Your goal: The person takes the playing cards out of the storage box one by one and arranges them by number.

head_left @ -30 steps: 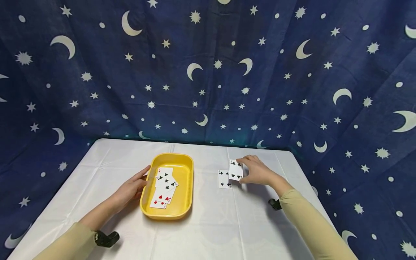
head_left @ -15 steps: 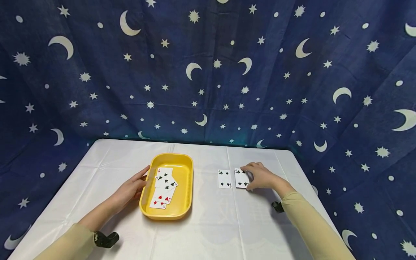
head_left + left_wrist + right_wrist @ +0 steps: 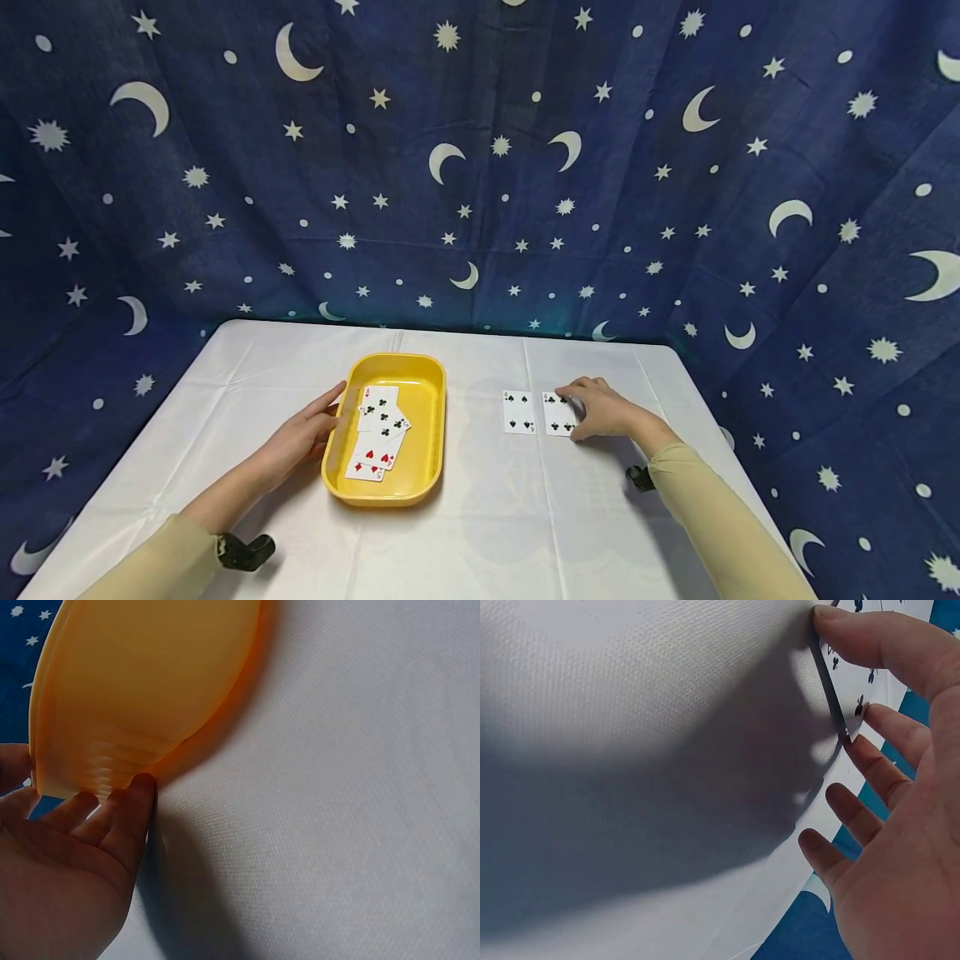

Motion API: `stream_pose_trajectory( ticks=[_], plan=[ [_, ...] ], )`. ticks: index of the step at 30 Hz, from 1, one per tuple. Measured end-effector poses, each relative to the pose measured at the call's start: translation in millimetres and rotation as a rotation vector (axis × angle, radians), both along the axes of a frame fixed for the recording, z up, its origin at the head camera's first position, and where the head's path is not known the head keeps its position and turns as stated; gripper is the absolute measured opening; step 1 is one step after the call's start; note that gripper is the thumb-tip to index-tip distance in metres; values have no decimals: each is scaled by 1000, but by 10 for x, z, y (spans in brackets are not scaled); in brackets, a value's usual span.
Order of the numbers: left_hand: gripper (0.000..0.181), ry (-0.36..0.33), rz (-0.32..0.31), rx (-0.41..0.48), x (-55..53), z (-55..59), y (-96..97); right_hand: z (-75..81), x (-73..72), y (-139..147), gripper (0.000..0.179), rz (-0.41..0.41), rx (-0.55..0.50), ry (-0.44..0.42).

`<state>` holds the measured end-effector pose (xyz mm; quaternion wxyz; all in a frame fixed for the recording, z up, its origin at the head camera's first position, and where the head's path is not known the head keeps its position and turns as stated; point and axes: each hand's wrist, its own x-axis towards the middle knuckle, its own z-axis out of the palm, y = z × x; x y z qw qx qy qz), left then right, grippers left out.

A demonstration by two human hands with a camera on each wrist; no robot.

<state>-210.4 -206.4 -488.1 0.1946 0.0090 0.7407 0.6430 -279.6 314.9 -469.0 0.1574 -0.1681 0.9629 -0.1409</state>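
Observation:
My right hand (image 3: 606, 409) is at the right of the table and pinches a four of clubs playing card (image 3: 556, 423) by its edges, thumb on the near edge and fingertips on the far one. In the right wrist view the card (image 3: 847, 694) shows a dark, shaded edge, while two fingers stand apart from it. Just left of that card lies a four of spades (image 3: 518, 413). My left hand (image 3: 298, 440) rests its fingertips against the outer left wall of a yellow tray (image 3: 425, 450); in the left wrist view the fingers (image 3: 135, 806) lie along the tray's outside.
Inside the tray, several face-up cards (image 3: 381, 433) overlap, clubs above red suits. A white cloth (image 3: 480, 533) covers the table. Behind it hangs a dark blue curtain (image 3: 390, 308) with moons and stars. Black straps (image 3: 246, 552) sit on the wrists.
The right hand has carried the four of clubs rightward and down from over the four of spades, setting it beside that card on the table. The left hand and tray stay put.

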Motion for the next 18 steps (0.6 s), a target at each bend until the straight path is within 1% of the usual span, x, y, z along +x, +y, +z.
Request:
stream_pose_trajectory(
  ticks=[12,18],
  plan=[
    [68,-13,8,-27,12,15,12,14,-23,-15,87,17,3,-16],
    [69,-12,4,-14,1,11,11,27,-32,-25,86,30,0,-25]
  ],
)
